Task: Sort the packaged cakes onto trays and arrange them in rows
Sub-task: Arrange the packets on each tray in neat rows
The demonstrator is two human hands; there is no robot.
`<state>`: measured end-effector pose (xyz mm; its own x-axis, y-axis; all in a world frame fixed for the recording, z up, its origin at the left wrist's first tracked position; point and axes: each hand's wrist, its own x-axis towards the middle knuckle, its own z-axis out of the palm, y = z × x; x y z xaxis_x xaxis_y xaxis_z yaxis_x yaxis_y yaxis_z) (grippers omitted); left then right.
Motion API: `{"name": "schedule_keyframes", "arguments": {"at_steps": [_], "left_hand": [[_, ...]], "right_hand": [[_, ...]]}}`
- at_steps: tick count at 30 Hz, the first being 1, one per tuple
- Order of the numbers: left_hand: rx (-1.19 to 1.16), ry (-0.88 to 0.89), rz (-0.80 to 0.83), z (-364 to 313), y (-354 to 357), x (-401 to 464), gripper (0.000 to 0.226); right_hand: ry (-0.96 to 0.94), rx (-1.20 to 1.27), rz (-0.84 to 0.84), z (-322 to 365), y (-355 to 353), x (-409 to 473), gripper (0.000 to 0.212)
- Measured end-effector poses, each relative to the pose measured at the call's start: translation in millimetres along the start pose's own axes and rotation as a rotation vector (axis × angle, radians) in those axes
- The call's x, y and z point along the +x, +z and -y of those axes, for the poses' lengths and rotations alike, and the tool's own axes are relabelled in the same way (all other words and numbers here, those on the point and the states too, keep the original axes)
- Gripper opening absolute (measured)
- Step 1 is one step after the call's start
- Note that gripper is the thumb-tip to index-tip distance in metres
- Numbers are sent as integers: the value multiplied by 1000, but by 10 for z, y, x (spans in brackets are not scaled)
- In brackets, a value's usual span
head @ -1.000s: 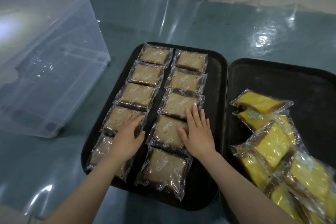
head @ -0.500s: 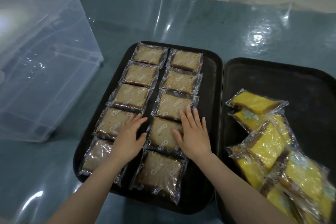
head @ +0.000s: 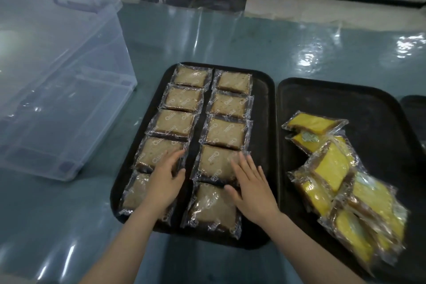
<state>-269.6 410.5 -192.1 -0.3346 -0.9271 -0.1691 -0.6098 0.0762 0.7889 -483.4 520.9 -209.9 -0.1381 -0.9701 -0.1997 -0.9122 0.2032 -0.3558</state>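
Observation:
Several brown packaged cakes [head: 175, 123] lie in two neat rows on the left black tray [head: 261, 127]. My left hand [head: 164, 180] rests flat, fingers straight, on the two nearest cakes of the left row. My right hand [head: 252, 188] lies flat with spread fingers over the right edge of the fourth cake [head: 213, 163] and the nearest cake [head: 212, 208] of the right row. On the right black tray [head: 322, 97] several yellow packaged cakes [head: 329, 166] sit in a loose, overlapping heap.
A large clear plastic storage bin [head: 57, 80] stands at the left on the plastic-covered blue-green table [head: 230, 41]. Another dark tray edge [head: 415, 104] shows at the far right. Floor tiles and cabinet doors lie beyond the table.
Both hands have slid a little toward me along the rows. The right hand has moved from the third and fourth cakes to the fourth and nearest ones.

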Motion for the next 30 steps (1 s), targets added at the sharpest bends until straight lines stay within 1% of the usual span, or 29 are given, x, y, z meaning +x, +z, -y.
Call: {"name": "schedule_keyframes", "arguments": {"at_steps": [2,5,12,14,16,19,22,26,30], "left_hand": [[-25,-3,22,24,-77,-71,50],[-12,12,43,80,-188,-156,51],[-53,44,142,175,-436,-251,50],[-41,78,165,179,-485,-244,48],[-6,111,191,169,-515,-236,47],[-26,119,229,129,-509,-265,44],[-57,132,285,48,-438,-306,41],[-75,226,324,-106,-266,-329,43],[-50,260,347,-264,-96,-331,44]], "right_hand": [[10,-6,37,52,69,-143,72],[78,-56,67,125,193,-283,72],[231,-111,86,315,215,-282,66],[249,-111,57,367,183,-307,66],[275,-54,2,417,159,-383,65],[326,54,-104,463,109,-561,61],[377,82,-166,424,36,-775,56],[418,114,-247,215,-124,-1028,53],[466,131,-350,-147,-279,-1253,46]]}}
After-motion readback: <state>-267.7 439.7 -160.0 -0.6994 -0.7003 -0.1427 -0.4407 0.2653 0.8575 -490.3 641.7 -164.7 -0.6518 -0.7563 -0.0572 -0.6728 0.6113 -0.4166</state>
